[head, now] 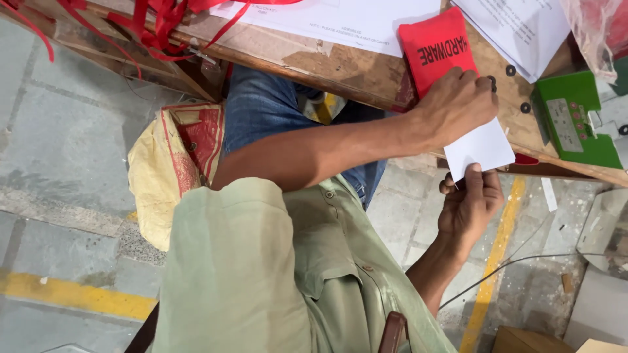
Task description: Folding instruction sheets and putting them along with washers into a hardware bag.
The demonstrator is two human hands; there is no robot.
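My left hand (456,104) reaches across my body to the edge of the wooden table (340,68) and grips the top of a small white paper slip (481,149). Below the table edge, my right hand (472,204) pinches the bottom corner of the same slip between thumb and fingers. A red fabric pouch (434,47) with black lettering lies on the table, right beside and partly under my left hand. Small black washers (510,70) lie just past my left hand's knuckles.
White printed sheets (340,19) cover the table's far side. A green device (575,121) sits at the right, red straps (157,19) at the top left. A yellow and red sack (171,171) lies on the floor by my knee. Boxes (523,340) and a cable (523,261) are on the floor at the lower right.
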